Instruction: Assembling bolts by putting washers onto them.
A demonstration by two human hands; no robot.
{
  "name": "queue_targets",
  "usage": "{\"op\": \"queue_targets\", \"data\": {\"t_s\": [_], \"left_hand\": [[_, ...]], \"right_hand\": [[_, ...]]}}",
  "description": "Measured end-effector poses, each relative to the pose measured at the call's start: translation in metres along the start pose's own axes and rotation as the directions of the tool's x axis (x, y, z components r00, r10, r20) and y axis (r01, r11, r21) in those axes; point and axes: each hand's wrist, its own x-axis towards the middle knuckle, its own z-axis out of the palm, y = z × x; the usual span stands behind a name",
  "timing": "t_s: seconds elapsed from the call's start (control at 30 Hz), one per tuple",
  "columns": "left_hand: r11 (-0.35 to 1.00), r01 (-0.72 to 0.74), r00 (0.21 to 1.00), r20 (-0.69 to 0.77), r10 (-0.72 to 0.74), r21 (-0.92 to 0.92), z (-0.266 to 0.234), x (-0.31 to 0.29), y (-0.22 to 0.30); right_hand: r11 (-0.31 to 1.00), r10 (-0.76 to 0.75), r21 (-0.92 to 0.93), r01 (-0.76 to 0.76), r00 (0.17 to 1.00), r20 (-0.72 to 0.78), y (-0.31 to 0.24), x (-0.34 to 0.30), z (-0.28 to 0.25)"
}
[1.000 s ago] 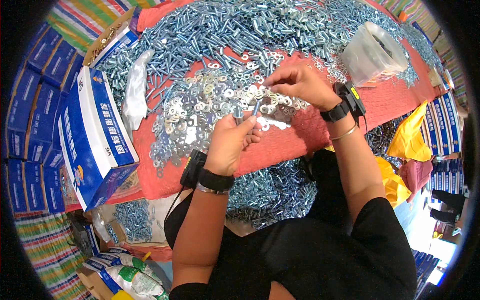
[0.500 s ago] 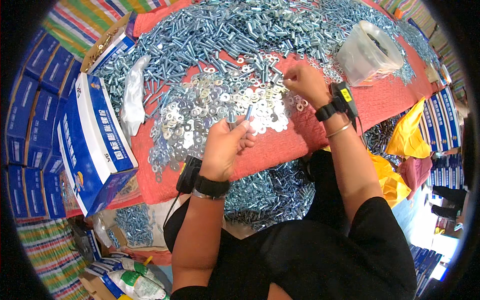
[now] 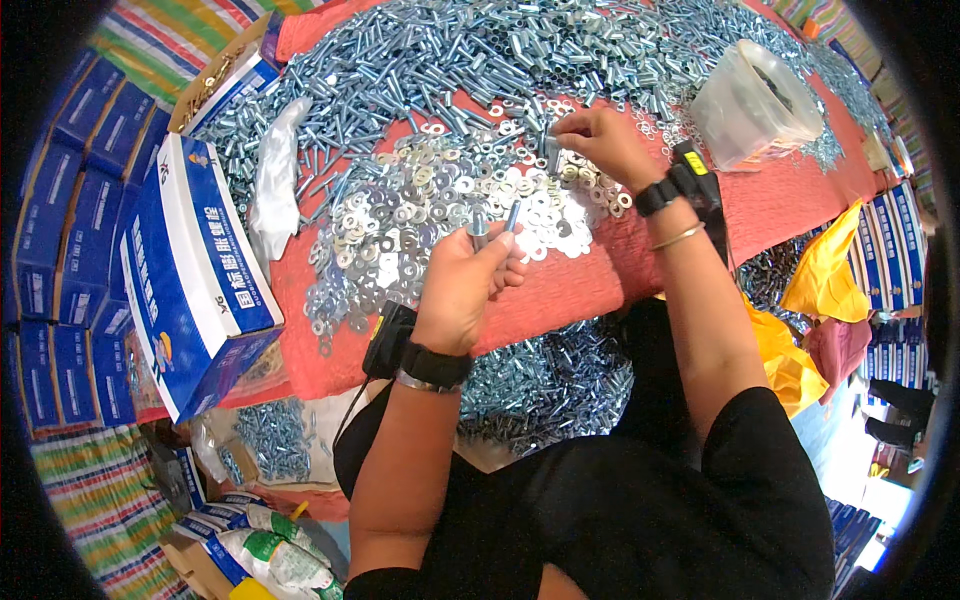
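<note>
My left hand (image 3: 463, 285) sits at the centre of the frame, fingers curled, thumb pressing a slim, bluish metal rod (image 3: 513, 216) that pokes up past the fingertips. A stubby silvery cylinder (image 3: 479, 228) also stands up from this grip, just left of the rod. My right hand (image 3: 610, 145) is above and to the right, thumb and forefinger drawn close together over loose metal pieces; I cannot tell whether they pinch anything. Below those fingertips and leftward spread flat, ring-shaped washers (image 3: 540, 228), shiny and overlapping, on a crinkled red cloth (image 3: 780, 205). Beyond, across the top of the frame, heap smooth, bluish bolts (image 3: 420, 70). A cloudy plastic tub (image 3: 718, 125) leans at upper right; at left lie a crumpled translucent bag (image 3: 277, 190) and a glossy blue-and-white cardboard box (image 3: 185, 245).
</note>
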Motion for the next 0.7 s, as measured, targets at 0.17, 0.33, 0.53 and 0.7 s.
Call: {"op": "queue_targets", "data": {"t_s": [0.17,0.33,0.53,0.7], "left_hand": [[0.999,-0.018,0.999,-0.029,0.019,0.043,-0.003,0.0,0.0],[0.966,0.035,0.997,-0.072,-0.017,0.255,0.002,-0.001,0.002],[0.906,-0.017,0.999,-0.04,0.037,0.422,0.009,-0.002,0.001],[0.965,0.012,1.0,0.007,-0.014,0.262,0.004,0.003,-0.002]], "right_hand": [[0.86,-0.272,0.504,0.079,0.907,0.322,-0.049,-0.022,-0.016],[0.895,-0.381,0.381,0.234,0.844,0.377,-0.066,-0.034,-0.015],[0.899,-0.396,0.341,0.274,0.841,0.37,-0.072,-0.04,-0.006],[0.862,-0.293,0.488,0.137,0.92,0.26,-0.074,-0.045,0.011]]}}
